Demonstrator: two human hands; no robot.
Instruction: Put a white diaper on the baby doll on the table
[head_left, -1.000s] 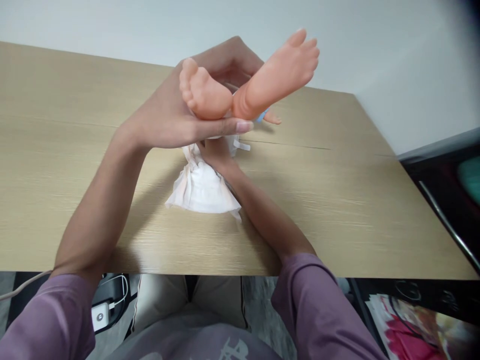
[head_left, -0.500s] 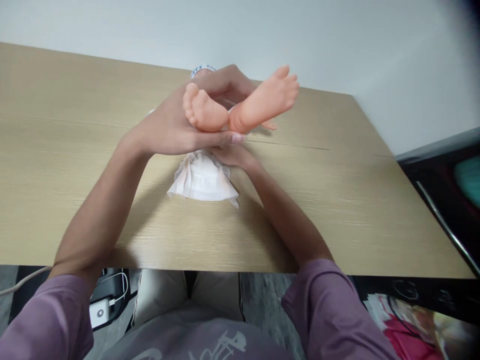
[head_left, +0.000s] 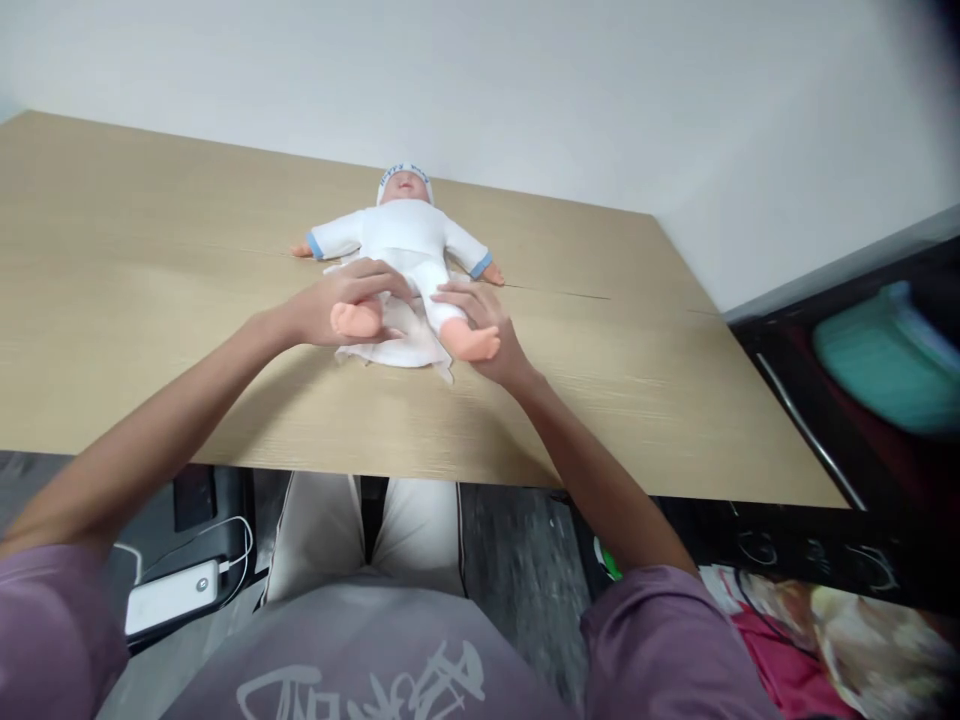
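Power bank (head_left: 172,598) with a white cable (head_left: 250,540) is lying on a dark surface (head_left: 231,500), below the near edge of the desk (head_left: 637,400). Up on the desk, I am seeing the left hand (head_left: 319,307) gripping one leg of the doll (head_left: 403,228), the foot poking out between fingers and thumb. I am judging that an easy hold is suiting this leg best, supporting the shin without twisting the hip. The doll is lying on its back around mid-desk, its capped head close to the far edge, its feet pointing toward the near edge, its arms spreading wide. A white diaper (head_left: 409,345) is showing between the legs; I am reckoning that matched, gentle pressure on both legs is best for keeping it from bunching. The right hand (head_left: 511,355) is resting its fingers across the other leg; its thumb is hiding, so I cannot tell how tightly it is closing. Past the desk's right edge, a teal container (head_left: 885,355) is blurring, its contents hiding from me. Lower down, an apparent clear bag (head_left: 877,640) is sitting beside pink material (head_left: 787,665); I am not making out what it is holding.
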